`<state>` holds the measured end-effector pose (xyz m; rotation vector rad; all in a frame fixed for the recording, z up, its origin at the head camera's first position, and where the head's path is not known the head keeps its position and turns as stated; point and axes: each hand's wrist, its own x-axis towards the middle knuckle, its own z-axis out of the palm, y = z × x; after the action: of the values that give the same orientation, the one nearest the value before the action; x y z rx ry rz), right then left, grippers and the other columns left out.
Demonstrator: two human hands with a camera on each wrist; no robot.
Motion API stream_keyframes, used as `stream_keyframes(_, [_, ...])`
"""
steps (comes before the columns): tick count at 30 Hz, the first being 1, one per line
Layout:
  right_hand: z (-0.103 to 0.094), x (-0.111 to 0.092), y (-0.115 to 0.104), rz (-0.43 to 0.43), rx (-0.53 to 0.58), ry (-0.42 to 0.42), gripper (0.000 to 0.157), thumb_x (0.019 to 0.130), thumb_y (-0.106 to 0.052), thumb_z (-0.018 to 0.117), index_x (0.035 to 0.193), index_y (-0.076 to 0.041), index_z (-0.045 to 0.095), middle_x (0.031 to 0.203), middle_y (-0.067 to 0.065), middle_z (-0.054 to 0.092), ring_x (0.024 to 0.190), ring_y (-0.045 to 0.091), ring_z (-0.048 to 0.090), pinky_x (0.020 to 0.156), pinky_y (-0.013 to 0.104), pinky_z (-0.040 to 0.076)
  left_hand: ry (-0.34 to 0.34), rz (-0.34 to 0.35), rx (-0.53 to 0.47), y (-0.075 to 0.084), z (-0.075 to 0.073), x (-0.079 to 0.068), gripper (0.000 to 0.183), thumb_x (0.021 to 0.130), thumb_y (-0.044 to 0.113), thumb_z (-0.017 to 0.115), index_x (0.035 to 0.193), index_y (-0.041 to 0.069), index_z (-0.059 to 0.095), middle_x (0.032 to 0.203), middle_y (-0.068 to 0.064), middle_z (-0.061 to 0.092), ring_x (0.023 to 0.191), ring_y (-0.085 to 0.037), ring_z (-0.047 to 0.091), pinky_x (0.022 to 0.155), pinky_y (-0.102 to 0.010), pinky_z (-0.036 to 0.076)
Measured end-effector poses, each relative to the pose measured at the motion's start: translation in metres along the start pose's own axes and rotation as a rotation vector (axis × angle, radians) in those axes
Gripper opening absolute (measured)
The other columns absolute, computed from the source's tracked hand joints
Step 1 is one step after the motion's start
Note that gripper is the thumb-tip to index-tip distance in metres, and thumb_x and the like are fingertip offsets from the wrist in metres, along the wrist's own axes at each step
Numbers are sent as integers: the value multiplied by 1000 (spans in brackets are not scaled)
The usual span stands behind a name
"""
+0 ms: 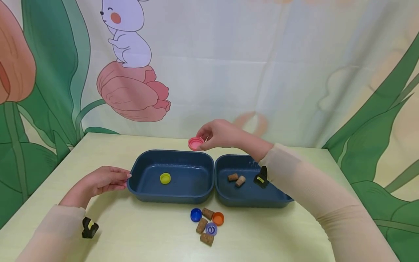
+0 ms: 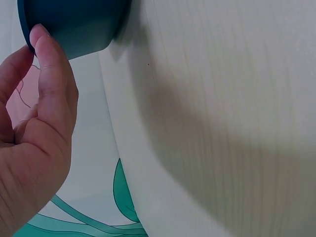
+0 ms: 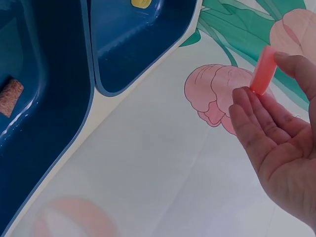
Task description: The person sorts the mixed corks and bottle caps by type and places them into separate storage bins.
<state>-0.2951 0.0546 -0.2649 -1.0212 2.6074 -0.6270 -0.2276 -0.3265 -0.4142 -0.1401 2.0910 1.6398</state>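
Pinching the pink cap between thumb and fingertips, the right hand hangs by the far rim of the left tray, at that tray's one o'clock in the head view; the left hand grips the rim at nine o'clock. Inside lies the yellow cap, a little toward nine; at three o'clock sits the right tray, with two corks near its own nine. Toward five o'clock, the table bears a loose cluster: blue cap, orange cap, purple cap and three corks. I'd judge the step in hand as carrying one cap while the tray is steadied; setting it beside the yellow one would call for a lower hand over the left tray, then parted fingertips. The right sleeve hides the right tray's three o'clock side. From the left wrist, the tray is cut off at eleven o'clock, showing mostly outer wall; thumb and finger clamp its edge, the other fingers hard to sort out. From the right wrist, the pink cap stands nearly edge-on at two o'clock; the hand runs off at three, the yellow cap is clipped near twelve, and just one cork shows, at nine. How high the cap hangs, I can't tell.
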Motion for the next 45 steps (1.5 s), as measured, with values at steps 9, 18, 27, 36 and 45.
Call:
stream_keyframes(9, [6,24,-5,-7,-33,-38,38,90,-26,76,122,-6,72,107,9,76,96,18,64,76,20,50,-3,-6,-12,-1,-1,1,34,105,14,57,129,-10,58,84,5,74,75,-5,71,76,-20,63])
stream_keyframes(18, [13,42,-6,-26,-60,-68,38,90,-27,76,121,-5,73,109,10,76,95,17,61,77,19,50,-3,-11,-16,1,-1,1,29,105,13,56,125,-7,61,83,6,74,75,-5,71,75,-20,63])
stream_keyframes(27, [24,58,-8,-5,-110,-129,43,90,-31,76,124,-4,72,118,11,75,105,21,64,89,25,56,4,-12,1,2,-1,0,37,105,14,57,132,-12,56,83,6,74,75,-5,71,75,-20,63])
stream_keyframes(36, [40,70,-7,-7,-154,-192,41,91,-32,76,121,-5,73,113,10,76,93,16,61,81,21,53,1,-8,12,1,1,-2,39,105,14,56,133,-14,54,84,5,74,76,-5,71,76,-20,63])
stream_keyframes(45, [50,75,-5,43,-118,-214,34,92,-31,77,114,-5,75,93,4,70,78,12,56,70,19,49,3,-10,19,3,1,-2,40,105,14,56,133,-14,54,84,6,74,76,-6,71,75,-19,63])
